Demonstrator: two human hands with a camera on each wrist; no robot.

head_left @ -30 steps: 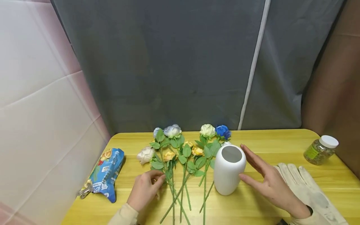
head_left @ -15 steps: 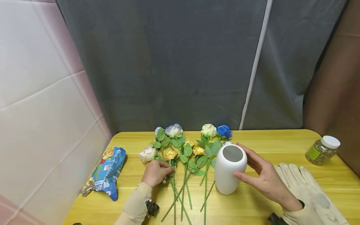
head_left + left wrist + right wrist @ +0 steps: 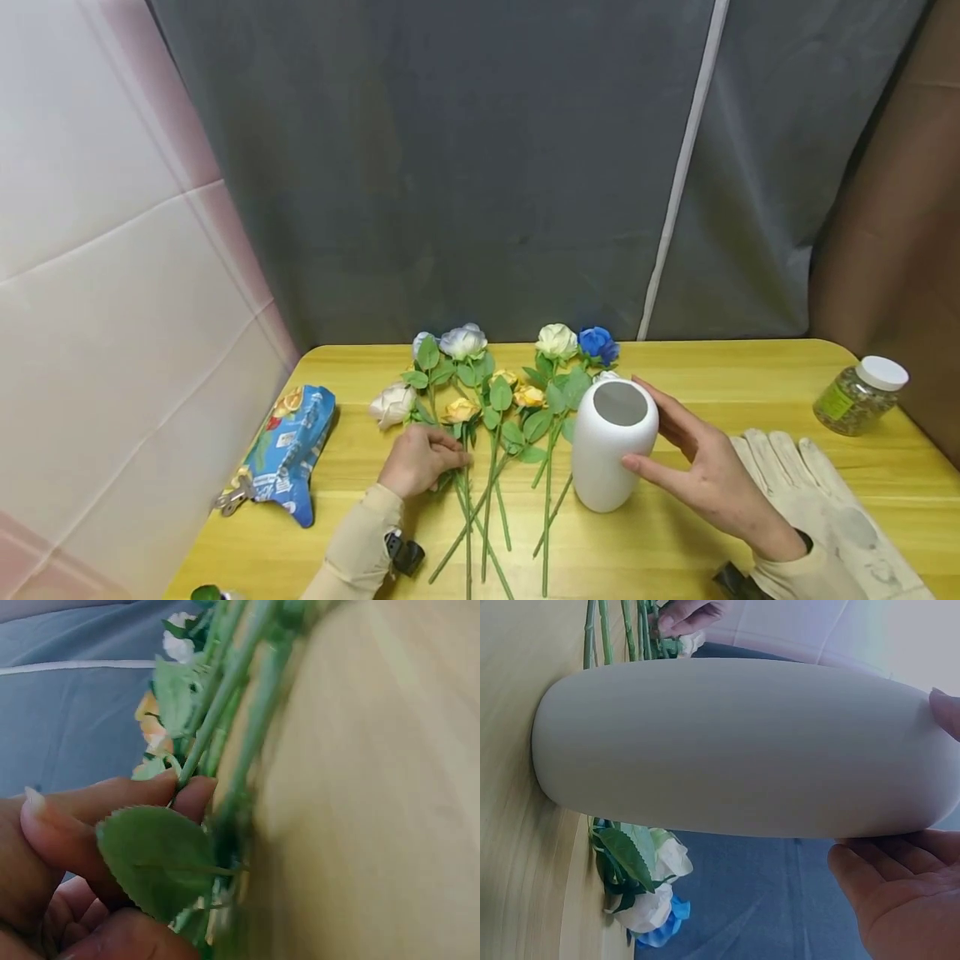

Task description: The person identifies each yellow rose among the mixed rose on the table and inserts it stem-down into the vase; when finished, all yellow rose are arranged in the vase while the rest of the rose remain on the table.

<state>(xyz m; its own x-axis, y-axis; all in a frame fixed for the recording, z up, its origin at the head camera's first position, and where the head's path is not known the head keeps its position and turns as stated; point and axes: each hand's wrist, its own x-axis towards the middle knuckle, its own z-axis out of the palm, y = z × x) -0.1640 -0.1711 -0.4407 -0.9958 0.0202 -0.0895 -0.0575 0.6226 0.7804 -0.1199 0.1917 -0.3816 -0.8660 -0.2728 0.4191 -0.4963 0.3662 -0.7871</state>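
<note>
My left hand (image 3: 422, 460) pinches the green stem (image 3: 225, 694) of a yellow rose (image 3: 460, 410) between thumb and fingers, low over the wooden table. A leaf (image 3: 156, 861) covers part of that grip in the left wrist view. My right hand (image 3: 712, 479) holds the upright white vase (image 3: 603, 475) near its top, thumb in front and fingers behind. Around the left hand lie more roses: a cream one (image 3: 392, 405), a pale blue one (image 3: 463, 342) and other yellow ones. Beyond the vase are a white rose (image 3: 557, 342) and a blue rose (image 3: 597, 344).
A blue snack bag (image 3: 292, 450) with a metal clip (image 3: 234, 497) lies at the left. At the right are a white-lidded jar (image 3: 861, 396) and pale gloves (image 3: 825, 508). A grey curtain (image 3: 480, 167) hangs behind the table (image 3: 690, 367).
My left hand has moved forward and right onto the yellow rose's stem, and that rose has shifted slightly right. My right hand has closed in on the vase, its thumb now against the front.
</note>
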